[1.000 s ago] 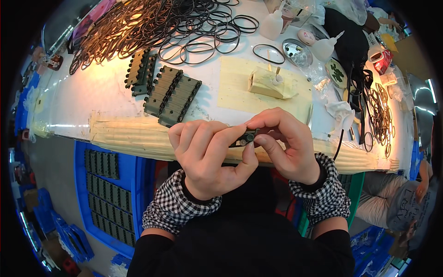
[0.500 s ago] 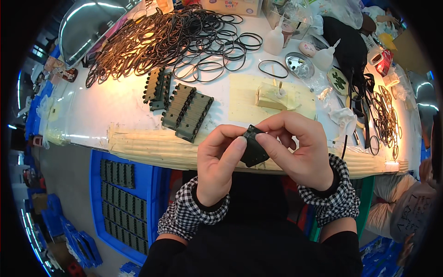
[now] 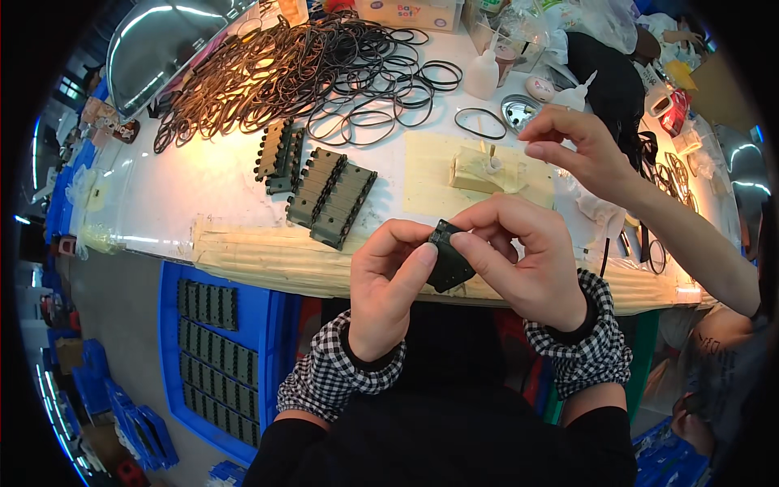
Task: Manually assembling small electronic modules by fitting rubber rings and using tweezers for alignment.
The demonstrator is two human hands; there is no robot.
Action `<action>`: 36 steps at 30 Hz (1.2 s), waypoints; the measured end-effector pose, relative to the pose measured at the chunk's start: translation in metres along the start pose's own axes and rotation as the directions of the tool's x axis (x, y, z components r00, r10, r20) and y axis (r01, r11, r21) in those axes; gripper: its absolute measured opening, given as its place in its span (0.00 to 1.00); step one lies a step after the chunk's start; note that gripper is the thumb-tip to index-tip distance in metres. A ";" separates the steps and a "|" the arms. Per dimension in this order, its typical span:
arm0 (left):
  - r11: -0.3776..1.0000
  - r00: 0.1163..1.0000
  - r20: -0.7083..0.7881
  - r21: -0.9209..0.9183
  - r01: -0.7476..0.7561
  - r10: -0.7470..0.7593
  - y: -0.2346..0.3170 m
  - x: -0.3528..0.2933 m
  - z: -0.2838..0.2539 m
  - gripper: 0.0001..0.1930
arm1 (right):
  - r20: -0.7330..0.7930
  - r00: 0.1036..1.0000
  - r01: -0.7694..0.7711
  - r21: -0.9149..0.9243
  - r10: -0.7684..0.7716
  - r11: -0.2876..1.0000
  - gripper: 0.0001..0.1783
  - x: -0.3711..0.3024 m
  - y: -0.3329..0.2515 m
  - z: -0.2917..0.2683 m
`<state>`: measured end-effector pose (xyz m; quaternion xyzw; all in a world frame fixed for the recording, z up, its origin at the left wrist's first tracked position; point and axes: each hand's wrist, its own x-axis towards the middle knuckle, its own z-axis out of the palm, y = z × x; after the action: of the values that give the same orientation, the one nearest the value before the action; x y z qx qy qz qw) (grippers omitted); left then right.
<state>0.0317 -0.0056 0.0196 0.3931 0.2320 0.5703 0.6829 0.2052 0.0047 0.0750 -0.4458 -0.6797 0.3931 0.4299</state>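
Just above the table's front edge, a small dark green, flat plastic part is held up between my two hands. My left hand pinches its upper left corner with thumb and fingertips. On the other side, my right hand grips its upper right edge, thumb in front and fingers curled behind. Left of my hands lie rows of similar dark green parts with round knobs along their edges. A smaller stack of them rests just behind. Beyond my hands stands a tape-wrapped block with small pegs on top.
A tangled heap of black rubber loops covers the back left. A co-worker's hand reaches in from the right, over the table near a round metal dish. White squeeze bottles stand behind. A blue crate of green parts sits below left.
A co-worker's bare arm has come in from the right, its hand now near the metal dish. My hands keep their hold on the green part, almost unmoved.
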 end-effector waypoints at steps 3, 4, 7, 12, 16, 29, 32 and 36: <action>1.000 1.000 -0.008 0.002 -0.006 0.006 0.001 -0.001 0.001 0.07 | 0.013 1.000 0.011 0.005 -0.011 1.000 0.08 0.001 0.000 0.000; 1.000 1.000 -0.006 0.000 -0.006 0.006 0.001 -0.001 0.001 0.07 | 0.015 1.000 0.015 0.002 -0.015 1.000 0.08 0.001 0.000 0.000; 0.997 0.998 -0.001 0.055 -0.059 0.059 0.000 -0.001 0.001 0.07 | 0.019 0.999 0.032 -0.012 -0.032 0.999 0.08 0.000 0.002 0.000; 0.851 0.970 -0.058 0.495 -0.177 0.236 0.004 -0.001 0.002 0.08 | 0.007 0.987 0.161 -0.140 -0.161 0.977 0.09 0.002 0.000 0.002; 0.277 0.794 0.159 0.882 -0.381 0.587 0.007 0.007 0.003 0.13 | -0.005 0.926 0.353 -0.335 -0.376 0.874 0.13 0.005 -0.004 0.004; -0.005 0.734 0.288 0.932 -0.363 0.615 0.010 0.000 0.007 0.14 | 0.061 0.874 0.469 -0.364 -0.482 0.805 0.14 0.001 0.015 0.006; -0.047 0.733 0.310 0.933 -0.356 0.606 0.010 -0.001 0.006 0.15 | 0.070 0.868 0.486 -0.323 -0.491 0.812 0.14 0.004 0.018 0.003; -0.074 0.717 0.324 0.931 -0.357 0.618 0.011 0.000 0.005 0.15 | 0.073 0.884 0.462 -0.290 -0.461 0.838 0.15 0.004 0.016 0.003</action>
<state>0.0289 -0.0066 0.0313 0.7252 0.4468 0.5235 -0.0211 0.2059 0.0128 0.0605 -0.3287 -0.8185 0.1707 0.4391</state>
